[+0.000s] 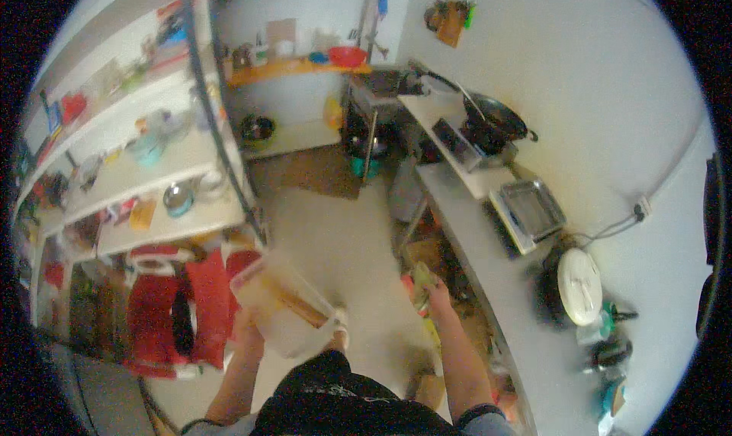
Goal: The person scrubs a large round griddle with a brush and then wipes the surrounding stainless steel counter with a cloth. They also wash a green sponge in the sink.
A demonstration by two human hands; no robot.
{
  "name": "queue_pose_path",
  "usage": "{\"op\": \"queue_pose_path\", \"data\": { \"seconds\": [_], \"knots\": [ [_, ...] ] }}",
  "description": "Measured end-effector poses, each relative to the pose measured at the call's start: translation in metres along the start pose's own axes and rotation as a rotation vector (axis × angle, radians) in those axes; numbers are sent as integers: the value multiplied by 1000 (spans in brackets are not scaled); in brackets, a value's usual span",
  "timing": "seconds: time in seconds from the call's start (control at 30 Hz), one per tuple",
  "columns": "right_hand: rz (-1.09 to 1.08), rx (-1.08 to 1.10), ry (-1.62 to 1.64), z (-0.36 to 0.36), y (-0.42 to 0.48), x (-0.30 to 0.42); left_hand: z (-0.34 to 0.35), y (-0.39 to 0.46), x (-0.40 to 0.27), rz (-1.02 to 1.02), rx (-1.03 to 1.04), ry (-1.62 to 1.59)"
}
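Observation:
My left hand [249,324] holds a clear plastic container [291,304] by its left side, low in front of my body. An orange-brown item shows in or through the container; blur hides what it is. My right hand [437,293] grips a greenish bundle [422,278], perhaps a cloth or a packet, beside the edge of the metal counter. A red and white thing [409,290] hangs or lies just left of that bundle; I cannot tell whether it is part of it. The whole picture is blurred.
White shelves [166,230] with bowls and packets stand at the left, red sacks or cloths [154,310] below. Along the right runs a metal counter [474,253] with a tray [532,207], a white-lidded cooker [579,287] and a black wok [497,118]. A red basin [347,56] sits on the far shelf.

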State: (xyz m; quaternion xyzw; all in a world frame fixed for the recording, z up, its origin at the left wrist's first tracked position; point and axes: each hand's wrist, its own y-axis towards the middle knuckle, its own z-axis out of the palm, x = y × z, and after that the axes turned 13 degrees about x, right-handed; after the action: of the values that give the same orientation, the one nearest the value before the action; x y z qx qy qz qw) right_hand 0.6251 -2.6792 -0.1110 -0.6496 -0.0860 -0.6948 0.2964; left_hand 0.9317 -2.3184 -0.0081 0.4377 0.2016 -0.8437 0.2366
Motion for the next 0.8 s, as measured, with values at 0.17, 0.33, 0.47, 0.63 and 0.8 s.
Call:
{"op": "queue_pose_path", "data": {
  "seconds": [0.17, 0.33, 0.47, 0.63, 0.8],
  "knots": [
    [140, 238, 404, 83, 129, 136, -18, 162, 14, -93, -206, -48],
    [420, 5, 524, -24, 254, 116, 45, 318, 12, -213, -149, -32],
    [368, -102, 550, -10, 317, 177, 78, 434, -11, -177, -131, -101],
    [315, -51, 340, -57, 503, 140, 68, 589, -21, -157, -113, -198],
    [-12, 86, -293, 24, 728, 228, 9, 715, -45, 8, -112, -164]
  ]
}}
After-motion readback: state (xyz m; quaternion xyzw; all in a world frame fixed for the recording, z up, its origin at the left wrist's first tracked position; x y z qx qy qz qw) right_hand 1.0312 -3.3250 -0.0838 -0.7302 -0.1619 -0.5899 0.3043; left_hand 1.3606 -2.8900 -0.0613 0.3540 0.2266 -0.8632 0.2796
